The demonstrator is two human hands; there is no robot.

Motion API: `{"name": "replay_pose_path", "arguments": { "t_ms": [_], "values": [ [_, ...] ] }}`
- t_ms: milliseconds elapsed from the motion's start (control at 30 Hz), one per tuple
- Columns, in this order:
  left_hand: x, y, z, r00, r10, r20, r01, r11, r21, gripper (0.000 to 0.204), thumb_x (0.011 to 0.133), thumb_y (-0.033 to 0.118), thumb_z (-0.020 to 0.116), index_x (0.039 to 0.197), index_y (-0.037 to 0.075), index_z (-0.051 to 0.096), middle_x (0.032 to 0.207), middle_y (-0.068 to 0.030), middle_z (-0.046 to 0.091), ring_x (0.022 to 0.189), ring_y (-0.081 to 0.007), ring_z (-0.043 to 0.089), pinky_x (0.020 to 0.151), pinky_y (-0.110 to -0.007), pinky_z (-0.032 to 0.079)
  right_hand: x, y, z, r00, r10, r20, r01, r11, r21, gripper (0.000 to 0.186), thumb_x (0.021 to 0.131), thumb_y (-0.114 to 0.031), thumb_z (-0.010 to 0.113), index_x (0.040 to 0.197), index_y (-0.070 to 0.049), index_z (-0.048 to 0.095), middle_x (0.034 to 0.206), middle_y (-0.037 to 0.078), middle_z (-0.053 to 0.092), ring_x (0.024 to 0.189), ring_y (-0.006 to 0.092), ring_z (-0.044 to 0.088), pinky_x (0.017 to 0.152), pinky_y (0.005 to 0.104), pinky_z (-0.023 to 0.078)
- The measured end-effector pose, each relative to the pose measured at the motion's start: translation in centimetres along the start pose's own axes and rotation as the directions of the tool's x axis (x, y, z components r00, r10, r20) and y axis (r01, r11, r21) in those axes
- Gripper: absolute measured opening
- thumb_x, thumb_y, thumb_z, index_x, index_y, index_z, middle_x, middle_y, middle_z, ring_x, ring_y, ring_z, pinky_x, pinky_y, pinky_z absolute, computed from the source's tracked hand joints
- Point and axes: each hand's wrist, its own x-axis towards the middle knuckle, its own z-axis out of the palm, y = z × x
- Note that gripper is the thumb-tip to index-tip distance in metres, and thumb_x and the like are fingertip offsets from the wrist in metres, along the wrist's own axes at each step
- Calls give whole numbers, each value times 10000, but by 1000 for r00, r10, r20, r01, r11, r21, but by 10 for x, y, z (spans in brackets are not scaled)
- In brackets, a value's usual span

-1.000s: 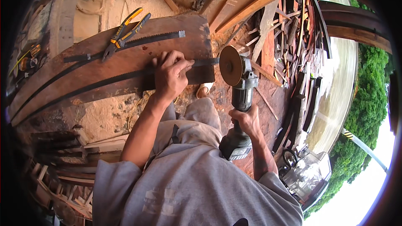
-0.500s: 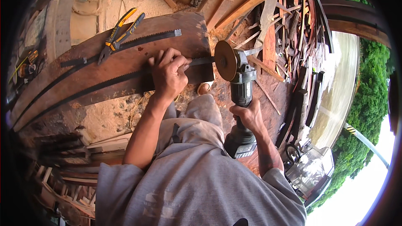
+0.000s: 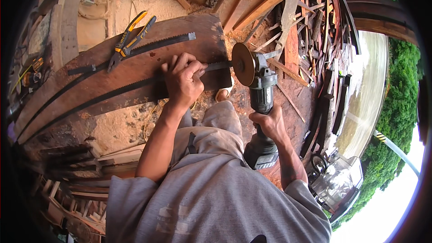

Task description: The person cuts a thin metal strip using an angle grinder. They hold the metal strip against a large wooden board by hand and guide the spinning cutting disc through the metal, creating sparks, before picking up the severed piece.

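Note:
A long toothed band saw blade lies in a loop on a dark wooden board. My left hand presses down on the blade with curled fingers, close to the board's right end. The blade's end reaches past the board's edge, beside the disc of a cordless angle grinder. My right hand is wrapped around the grinder's body. The disc stands nearly upright; whether it touches the blade I cannot tell. Yellow-and-black pliers rest across the blade's other end.
Scrap wood strips are heaped to the right, with a dark beam nearer me. Sawdust covers the ground by the board. More lumber is stacked at the lower left. A sandalled foot shows below the board's end.
The whole picture has shifted very slightly to the right. Both hands keep the same grips, and the grinder stays by the blade's end.

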Motion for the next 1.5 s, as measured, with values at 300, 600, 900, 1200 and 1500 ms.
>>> {"name": "replay_pose_path", "arguments": {
  "t_ms": [300,600,900,1200,1500],
  "values": [
    [0,1,0,1000,-6,7,6,1000,-8,158,744,5,764,812,145,733,888,22,609,894,-223,572,859,-415,352,5,10,0,998,-64,-26,64,998,1,216,722,-72,747,869,26,623,666,65,642,558,154,616,543,319,495],
    [1,1,0,999,-26,23,26,1000,-3,167,747,-1,754,832,143,738,906,22,622,912,-223,580,868,-417,356,2,2,-1,998,-40,-38,41,999,10,208,727,-71,748,849,25,611,676,73,644,570,157,623,547,323,500],
    [1,3,-1,997,-59,47,58,998,7,221,754,-1,753,907,159,757,927,23,634,953,-226,589,889,-425,360,0,-2,-4,1000,17,-15,-16,999,34,228,731,-92,758,866,26,617,686,71,650,575,158,624,552,321,502],
    [4,5,-2,997,-56,51,56,998,3,212,749,-9,749,890,148,751,920,21,633,945,-230,592,886,-427,367,3,-2,-3,1000,16,12,-16,1000,18,240,753,-68,714,932,45,602,737,65,646,614,142,612,562,316,503],
    [3,6,-2,998,-49,38,50,999,-11,196,748,-7,739,869,147,748,908,17,630,933,-233,594,883,-427,368,4,-1,-2,1000,0,-15,0,1000,28,219,733,-113,766,838,17,625,679,78,660,565,162,625,551,322,501]
  ]
}}
